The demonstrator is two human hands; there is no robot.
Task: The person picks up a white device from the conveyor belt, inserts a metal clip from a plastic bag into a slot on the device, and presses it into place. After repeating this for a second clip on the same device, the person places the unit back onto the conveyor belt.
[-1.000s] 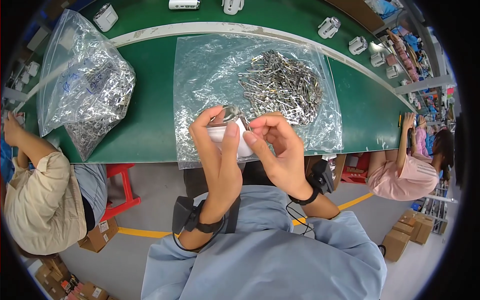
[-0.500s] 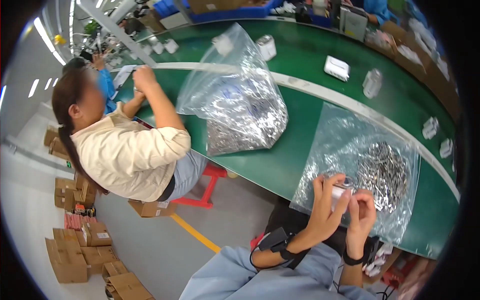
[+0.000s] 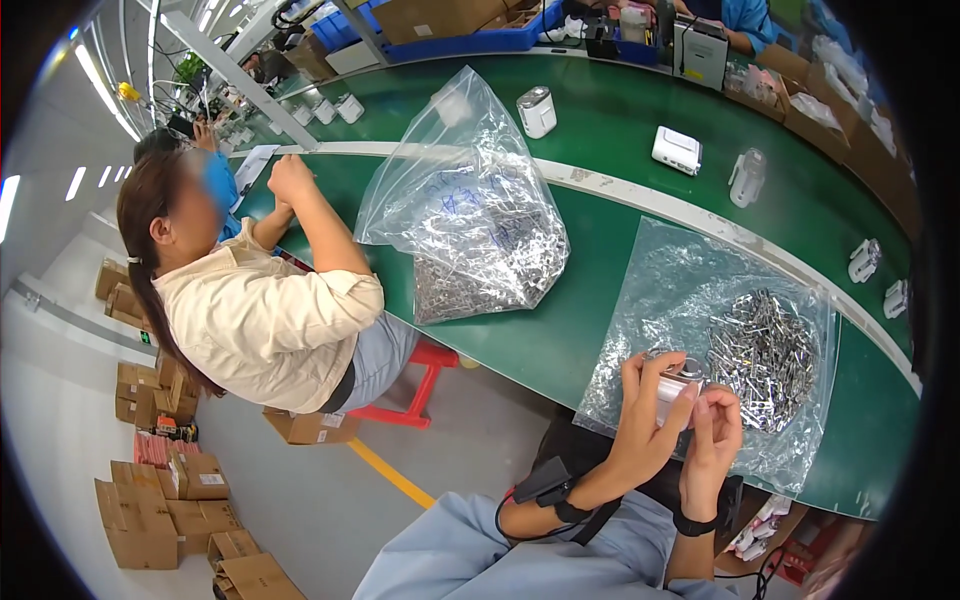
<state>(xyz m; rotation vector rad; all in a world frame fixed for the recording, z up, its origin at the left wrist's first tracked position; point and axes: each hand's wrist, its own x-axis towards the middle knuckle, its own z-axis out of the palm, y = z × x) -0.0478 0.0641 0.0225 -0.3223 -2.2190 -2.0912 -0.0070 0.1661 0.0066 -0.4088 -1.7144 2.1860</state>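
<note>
My left hand (image 3: 648, 412) is closed round a small white and silver device (image 3: 674, 384), held above the near edge of the bench. Against the device's right side, the fingers of my right hand (image 3: 714, 432) are bent and pressed together; whatever they pinch is hidden. Just beyond both hands, a heap of small shiny metal pieces (image 3: 765, 362) lies on a flat clear plastic bag (image 3: 652, 290). The near edge of that bag hangs at the front of the bench, below my hands.
A large clear bag (image 3: 490, 250) full of metal pieces stands left on the green bench (image 3: 600, 225). Beyond a pale rail (image 3: 610, 186) are several white devices (image 3: 677, 150). A person (image 3: 265, 300) sits at left on a red stool (image 3: 425, 385); cartons (image 3: 140, 520) line the floor.
The whole view has shifted slightly, and the scene looks sharper. My left hand keeps its hold on the device; the right fingers have moved only a little.
</note>
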